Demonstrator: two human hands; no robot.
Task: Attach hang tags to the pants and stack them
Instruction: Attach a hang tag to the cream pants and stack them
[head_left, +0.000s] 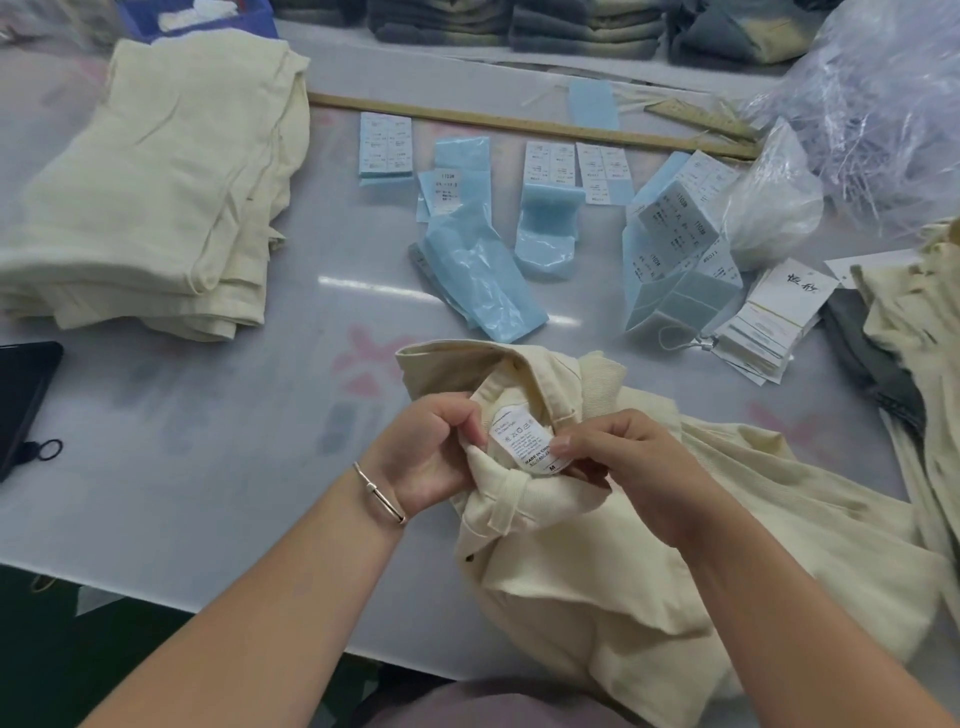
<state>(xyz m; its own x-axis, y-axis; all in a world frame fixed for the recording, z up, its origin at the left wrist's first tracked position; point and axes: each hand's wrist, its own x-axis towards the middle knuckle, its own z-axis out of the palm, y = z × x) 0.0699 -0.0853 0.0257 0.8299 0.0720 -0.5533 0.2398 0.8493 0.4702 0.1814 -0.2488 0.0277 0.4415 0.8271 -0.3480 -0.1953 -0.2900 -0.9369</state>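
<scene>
A: Grey-white work table (218, 395), glossy, faint pink prints under the surface. Where do the pants sit?

B: Cream pants (597, 561) lie bunched at the near edge, right of centre, waistband turned up and open. White care label (524, 441) inside the waistband faces up, an "M" at its bottom.

A: Hands?

B: Both forearms reach in from below. Left hand (431, 447), fingers curled, grips a fold of the waistband just left of the label; a thin metal bracelet (382, 493) is on that wrist. Right hand (628, 462), fingers curled, pinches the label's lower right corner between thumb and fingertip.

A: Hang tags?

B: One bundle of white hang tags (769, 322) with cords, far right of the table, well apart from the hands. Exact number in it: cannot tell.

A: Counts around?

B: One stack of folded cream pants (156, 176) at far left. Blue sticker sheets and blue plastic sleeves (478, 270) scattered mid-table, several groups, some overlapping, so no firm count. One long wooden ruler (519, 122) behind them. Clear plastic bags (878, 98) heaped at upper right. More cream and grey garments (904, 332) at the right edge. Dark folded piles (571, 26) along the back. One black device (23, 395) at the left edge, a black ring (49, 449) beside it.
</scene>
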